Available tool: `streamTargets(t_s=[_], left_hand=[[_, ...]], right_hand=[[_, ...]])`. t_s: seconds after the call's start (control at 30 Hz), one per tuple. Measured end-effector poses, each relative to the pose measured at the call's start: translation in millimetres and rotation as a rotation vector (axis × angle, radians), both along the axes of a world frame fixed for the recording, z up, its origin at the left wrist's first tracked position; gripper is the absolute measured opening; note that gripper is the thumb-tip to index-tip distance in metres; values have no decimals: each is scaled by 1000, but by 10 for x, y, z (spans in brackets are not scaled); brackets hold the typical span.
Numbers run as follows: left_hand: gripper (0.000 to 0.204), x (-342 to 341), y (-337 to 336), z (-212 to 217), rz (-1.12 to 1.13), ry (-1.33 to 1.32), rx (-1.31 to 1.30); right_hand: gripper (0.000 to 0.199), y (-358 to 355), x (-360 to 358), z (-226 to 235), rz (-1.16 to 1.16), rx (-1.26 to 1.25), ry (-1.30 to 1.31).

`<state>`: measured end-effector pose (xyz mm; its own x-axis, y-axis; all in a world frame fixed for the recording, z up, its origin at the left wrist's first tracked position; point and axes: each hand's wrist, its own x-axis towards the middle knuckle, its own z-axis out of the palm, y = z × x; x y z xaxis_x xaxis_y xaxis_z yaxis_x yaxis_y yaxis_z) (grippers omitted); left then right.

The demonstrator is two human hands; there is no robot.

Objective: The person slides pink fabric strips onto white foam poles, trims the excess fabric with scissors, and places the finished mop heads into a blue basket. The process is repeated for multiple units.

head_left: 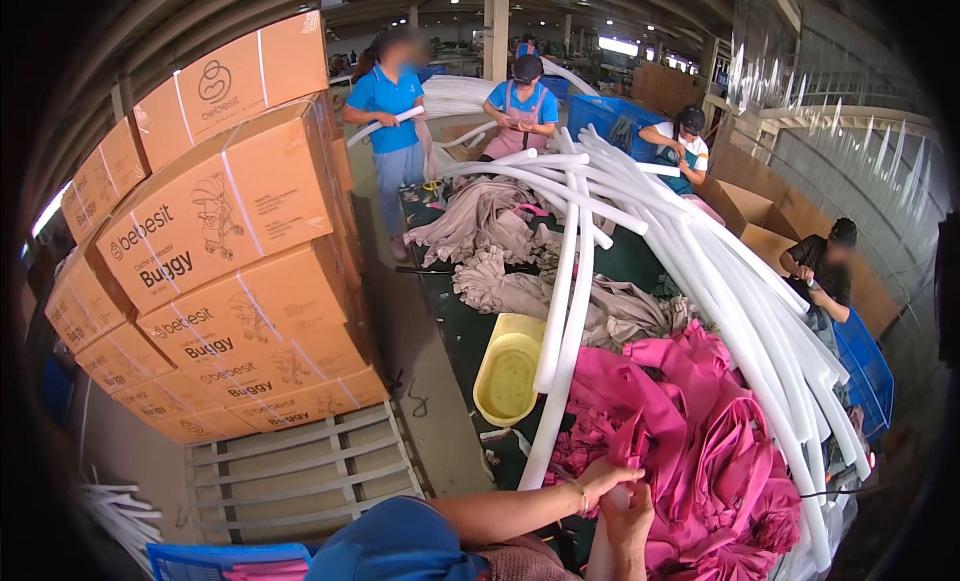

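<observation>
Both hands are together over a heap of bright pink cloth (700, 431) at the lower right. My left hand (603, 480), with a band at the wrist, reaches across from the left, its fingers closed on an edge of that cloth. Just below it, my right hand (630, 518) is wrapped round the upper end of a pale foam tube (601, 555). The tube runs down out of the picture beside my right forearm. The tube's tip lies between the two hands, partly hidden by the fingers, against the pink cloth.
Long white foam tubes (715, 271) lie piled along the table's right. Beige cloth (490, 221) and a yellow tub (509, 371) are beyond my hands. Stacked cartons (230, 221) and a slatted pallet (300, 471) stand left. A blue crate (230, 559) is nearby. Several co-workers sit or stand around.
</observation>
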<state>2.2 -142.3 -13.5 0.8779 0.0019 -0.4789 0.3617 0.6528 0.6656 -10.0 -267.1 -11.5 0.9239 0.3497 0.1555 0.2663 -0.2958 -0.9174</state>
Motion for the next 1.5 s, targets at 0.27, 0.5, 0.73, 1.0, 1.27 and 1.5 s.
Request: streamTargets(t_s=[0.27,0.5,0.73,1.0,1.27,1.5], left_hand=[[21,98,84,-287,-91,132,-96],[23,338,506,-210,23,89,-152],[18,-55,38,-440,-37,98,-270],[19,354,423,-48,48,36,-144],[21,-16,47,-334,-116,-15,-254],[18,118,28,-75,-7,57,-259]], right_hand=[[34,-320,-205,291,208,-208,390],[31,-246,-320,33,101,-238,367],[35,-217,-159,-122,89,-294,76],[47,-259,-307,176,135,-115,649],[46,-222,-269,-72,37,-183,238],[55,-269,-358,226,-30,-245,341]])
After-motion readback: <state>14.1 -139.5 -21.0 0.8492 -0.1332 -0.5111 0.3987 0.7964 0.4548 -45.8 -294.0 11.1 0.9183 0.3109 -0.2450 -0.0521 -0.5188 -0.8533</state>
